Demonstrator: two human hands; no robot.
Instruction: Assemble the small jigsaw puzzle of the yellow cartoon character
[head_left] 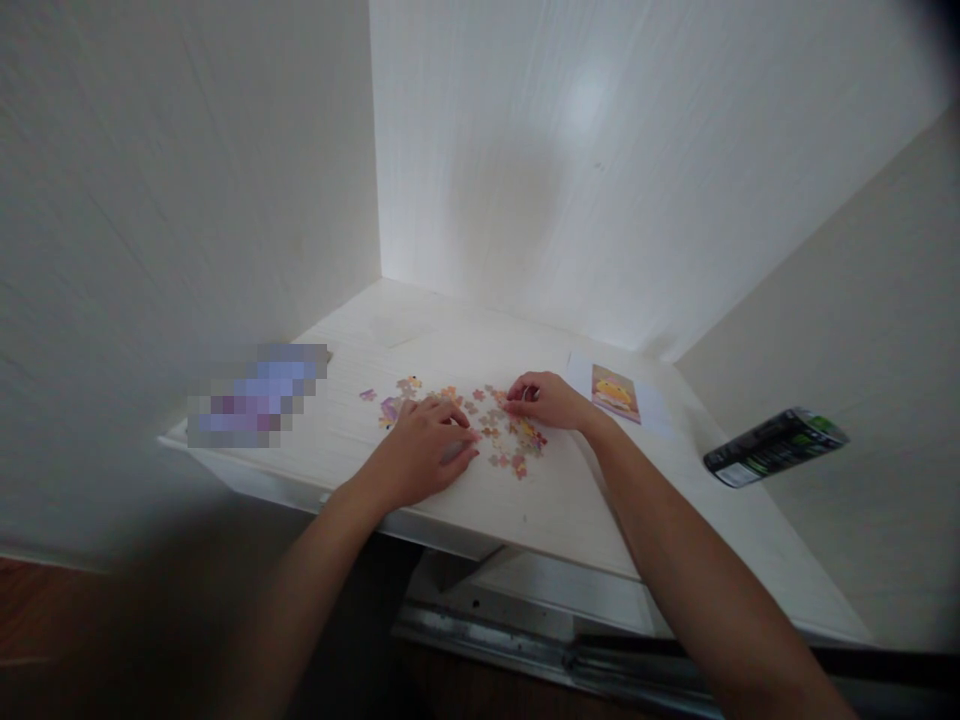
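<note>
Small jigsaw puzzle pieces [519, 465], pink, orange, yellow and purple, lie loose in a spread on the white tabletop [465, 515]. My left hand [424, 450] rests over the left part of the spread, palm down. Its fingers are bent and apart from the thumb, and they cover some pieces. At the far right of the spread is my right hand [547, 398], its thumb and fingertips pinched together at a puzzle piece that they mostly hide. Right of this hand lies a picture card [616, 392] with a yellow figure, on a white sheet [655, 408].
A dark can [776, 447] with green marks stands on the right side of the tabletop. At the left edge lies a blurred bluish-purple item [259, 395]. Pale panels [480, 150] enclose the table at the back and sides. Below the front edge runs a metal rail [487, 635].
</note>
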